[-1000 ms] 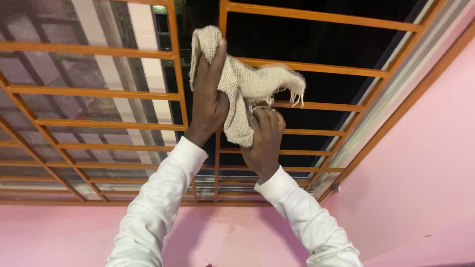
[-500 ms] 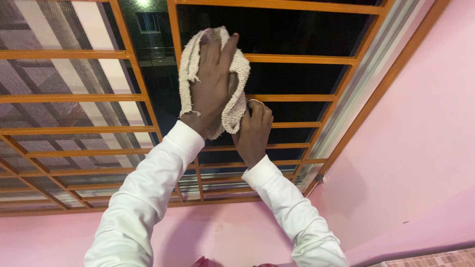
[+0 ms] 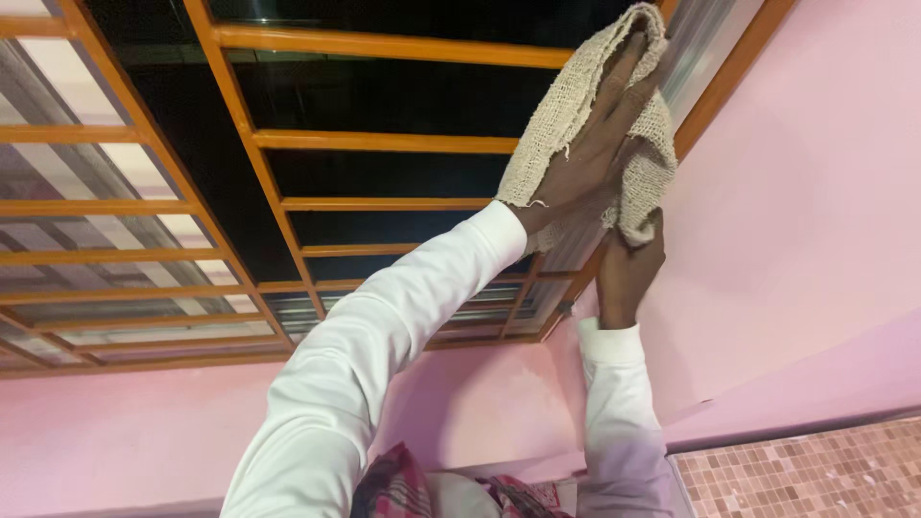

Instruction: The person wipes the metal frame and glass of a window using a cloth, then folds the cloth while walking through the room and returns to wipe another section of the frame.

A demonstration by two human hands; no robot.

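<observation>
Wiping at the window grille's (image 3: 384, 142) right edge, left hand (image 3: 585, 163) flat on the cloth (image 3: 566, 105), right hand (image 3: 628, 264) gripping its lower end; the neighbouring bars look due next.

The left hand (image 3: 587, 163) presses a coarse beige woven cloth (image 3: 576, 105) flat against the orange metal window grille (image 3: 384, 142) beside the pink wall (image 3: 815, 192); the right hand (image 3: 628, 269) grips its lower edge.

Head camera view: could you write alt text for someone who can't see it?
A person's left hand presses a coarse beige woven cloth against the right end of an orange metal window grille, while the right hand grips the cloth's lower edge. Both arms wear white sleeves; pink walls surround the dark window.
</observation>
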